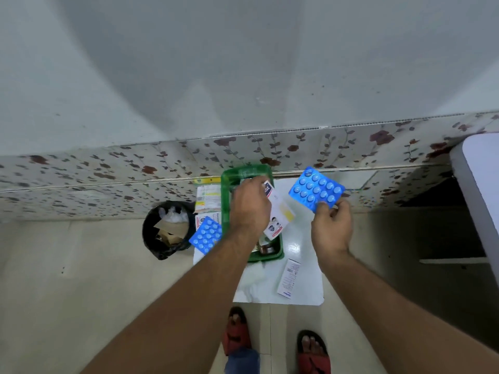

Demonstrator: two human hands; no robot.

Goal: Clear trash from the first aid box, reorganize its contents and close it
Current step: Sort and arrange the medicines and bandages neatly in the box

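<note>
A green first aid box [225,184] stands open on a small white table [305,238]. My left hand [249,209] hovers over the box, its fingers closed on a white packet [279,211] with red and blue print. To the right, my right hand [330,228] pinches the lower edge of a blue blister pack [316,188] of round tablets, held above the table. A second blue blister pack [206,234] lies on the table's left side next to the box. Small dark bottles [266,249] show in the box's near end.
A black trash bin [167,229] with cardboard and plastic inside sits on the floor left of the table. White medicine cartons [208,198] lie left of the box, another white carton [289,278] near the front. My feet in red sandals [236,330] stand before the table. A white surface [478,184] juts in at right.
</note>
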